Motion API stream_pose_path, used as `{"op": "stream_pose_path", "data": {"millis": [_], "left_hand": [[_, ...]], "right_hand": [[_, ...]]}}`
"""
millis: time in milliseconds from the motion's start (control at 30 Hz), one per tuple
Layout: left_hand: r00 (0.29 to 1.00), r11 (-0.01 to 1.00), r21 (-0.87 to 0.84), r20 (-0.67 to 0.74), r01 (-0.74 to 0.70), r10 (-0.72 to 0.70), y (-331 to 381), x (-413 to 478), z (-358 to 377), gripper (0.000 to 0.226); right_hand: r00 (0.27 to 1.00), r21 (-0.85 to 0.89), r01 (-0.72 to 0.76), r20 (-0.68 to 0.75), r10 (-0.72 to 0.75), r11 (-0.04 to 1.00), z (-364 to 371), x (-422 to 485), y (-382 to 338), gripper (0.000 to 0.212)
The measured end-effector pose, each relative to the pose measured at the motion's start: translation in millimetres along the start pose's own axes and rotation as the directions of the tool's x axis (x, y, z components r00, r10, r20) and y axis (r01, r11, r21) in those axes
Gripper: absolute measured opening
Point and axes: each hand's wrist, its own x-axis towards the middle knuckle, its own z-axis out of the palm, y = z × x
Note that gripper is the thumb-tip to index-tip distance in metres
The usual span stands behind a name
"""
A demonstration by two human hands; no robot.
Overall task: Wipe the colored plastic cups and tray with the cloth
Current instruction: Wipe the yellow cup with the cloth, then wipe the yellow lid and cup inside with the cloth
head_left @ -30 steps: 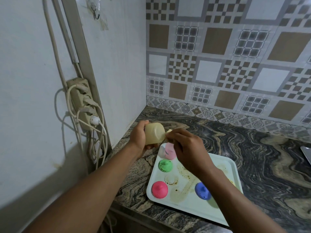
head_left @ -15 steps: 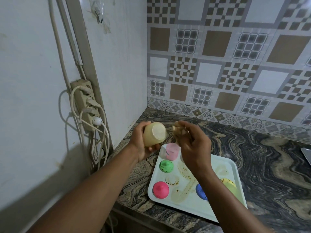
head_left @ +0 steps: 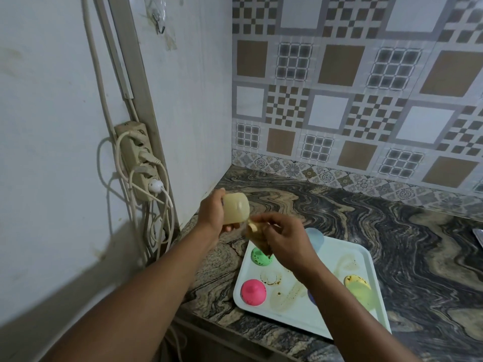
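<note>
The left hand (head_left: 213, 214) is curled round a cream cup (head_left: 235, 209) and holds it on its side, above the counter (head_left: 392, 231) and clear of it. The right hand (head_left: 286, 240) sits just at 4 o'clock from that cup, its thumb and fingers pinching a bunched brownish cloth (head_left: 257, 237). The top of the cloth touches the cup's lower edge, and the rest hangs down.

A white tray (head_left: 337, 248) lies flat on the counter below the right hand, with brown stains on its surface. On the tray, upside down:
- a green cup (head_left: 260, 257) at 10 o'clock
- a pink cup (head_left: 253, 292) at 8 o'clock
- a yellow cup (head_left: 356, 284) at 4 o'clock

A pale blue cup (head_left: 315, 237) stands at 12 o'clock. A dark blue one (head_left: 312, 296) shows only as a sliver behind the right forearm.

A power strip (head_left: 138, 163) with several plugs hangs on the wall at 9 o'clock from the hands.
</note>
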Motion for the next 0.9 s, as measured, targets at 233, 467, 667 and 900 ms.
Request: {"op": "stream_pose_path", "data": {"millis": [233,467,667,900], "left_hand": [[0.993,0.754,0.647,0.102,-0.114,0.063,-46.9,10.2,-28.3,0.038],[0.977,0.4,0.893,0.208,-0.208,0.043,-97.2,2.4,-54.2,0.071],[0.982,0.259,0.947,0.185,-0.189,0.039,-126.6,0.2,-60.8,0.069],[0.977,0.25,0.945,0.213,-0.209,0.013,-125.5,8.4,-55.2,0.078]], "right_hand": [[0.813,0.525,-0.545,0.139,0.566,0.654,6.8,19.2,39.3,0.021],[0.787,0.337,-0.607,0.125,0.605,0.72,29.4,12.1,72.3,0.013],[0.751,0.251,-0.648,0.049,0.659,0.719,18.6,18.3,82.8,0.022],[0.783,0.37,-0.605,0.116,0.611,0.705,-15.5,30.9,77.6,0.018]]}}
